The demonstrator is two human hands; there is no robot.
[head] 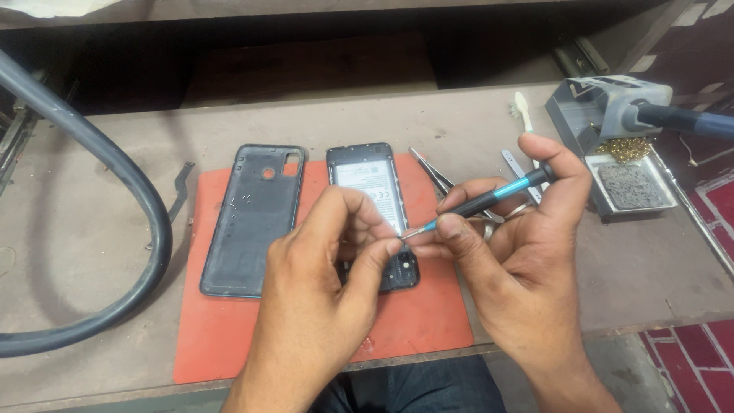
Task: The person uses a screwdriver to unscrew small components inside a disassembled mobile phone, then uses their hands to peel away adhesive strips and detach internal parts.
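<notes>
I see my right hand (508, 260) at centre right of the frame, clenched around one slim screwdriver with a black grip and a teal band (489, 200), its metal tip pointing left. My left hand (321, 268), at lower centre, has thumb and forefinger pinched together right at that tip — whether a tiny screw sits between them I cannot tell, it is too small to make out. There is one ring on a finger of my right hand.

Just beneath both hands lies one opened black smartphone with its back removed (367, 180), its pale battery label showing, the lower end partly hidden by my fingers. Just beside it on the left lies one dark plastic back cover (252, 218), inner face up, with several small screws scattered on it. Both rest on one orange rectangular work mat (428, 321) at the centre of the frame.

To the right of the phone I count one pair of metal tweezers (432, 172), partly under my right hand. In the upper right stands one grey soldering station holder with brass wool and a dark sponge (619, 145). One thick grey hose (115, 199) curves across the left side of the brown wooden bench (76, 252).
</notes>
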